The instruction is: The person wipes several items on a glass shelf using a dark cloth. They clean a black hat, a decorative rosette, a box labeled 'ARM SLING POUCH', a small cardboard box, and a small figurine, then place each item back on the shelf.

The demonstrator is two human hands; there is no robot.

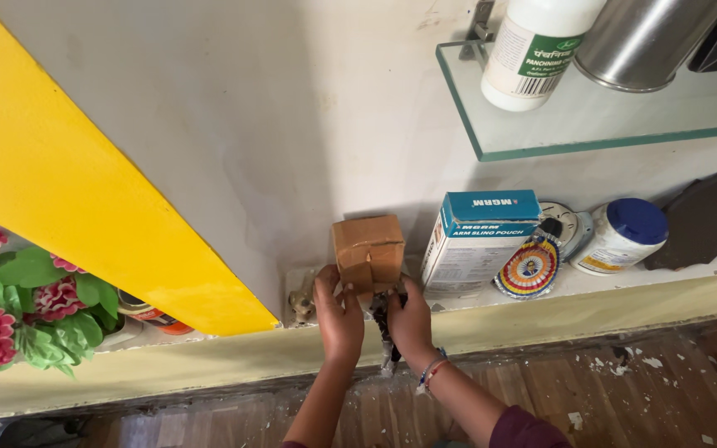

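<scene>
Head view: both hands, left [338, 314] and right [411, 319], grip the brown box [368, 253]; keep it level, clear of the ledge [607, 286] clutter.

1. A white wall [292, 108] fills most of the view, lit evenly, with soft shadows.
2. A broad yellow panel [68, 191] slants across its left side.
3. A pale yellowish ledge [591, 311] runs along the wall's foot.
4. A glass shelf [591, 124] is fixed to the wall at upper right on a metal bracket [481, 21].
5. Below is a brown wooden floor [624, 398], flecked with white chips.
</scene>
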